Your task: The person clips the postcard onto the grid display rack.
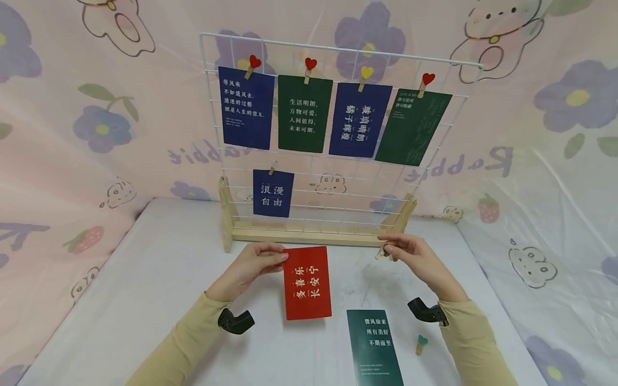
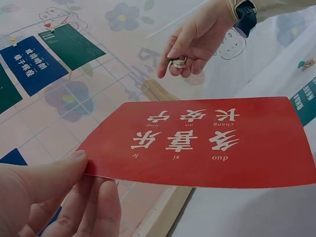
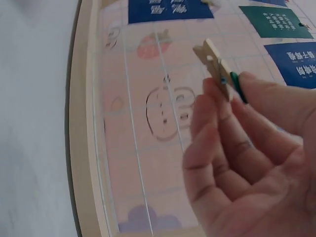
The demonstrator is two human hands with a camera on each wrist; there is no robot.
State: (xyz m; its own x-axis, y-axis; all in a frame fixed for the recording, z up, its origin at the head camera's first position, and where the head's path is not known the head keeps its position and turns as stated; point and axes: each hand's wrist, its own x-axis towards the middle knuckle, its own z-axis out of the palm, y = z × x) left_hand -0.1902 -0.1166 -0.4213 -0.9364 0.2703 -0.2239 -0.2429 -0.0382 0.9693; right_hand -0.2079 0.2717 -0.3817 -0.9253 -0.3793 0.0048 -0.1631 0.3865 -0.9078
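Note:
Between thumb and fingers, my left hand (image 1: pixel 255 268) pinches the upper left corner of a red card (image 1: pixel 307 283) with white characters, raised above the table. My right hand (image 1: pixel 410 256) pinches a small wooden clothespin (image 3: pixel 216 69) with a green decoration by its tail end, at the right of the card and apart from it. Behind both hands stands a white wire grid (image 1: pixel 314 161) on a wooden base (image 1: pixel 309 237). A blue card (image 1: pixel 273 194) is clipped at the grid's lower left, below a row of blue and green cards clipped along the top.
A dark green card (image 1: pixel 374 346) lies on the white table (image 1: pixel 154 257) near the front. To its right lies another clothespin with a green heart (image 1: pixel 421 344). A patterned cloth (image 1: pixel 521 161) hangs behind the grid and at the sides.

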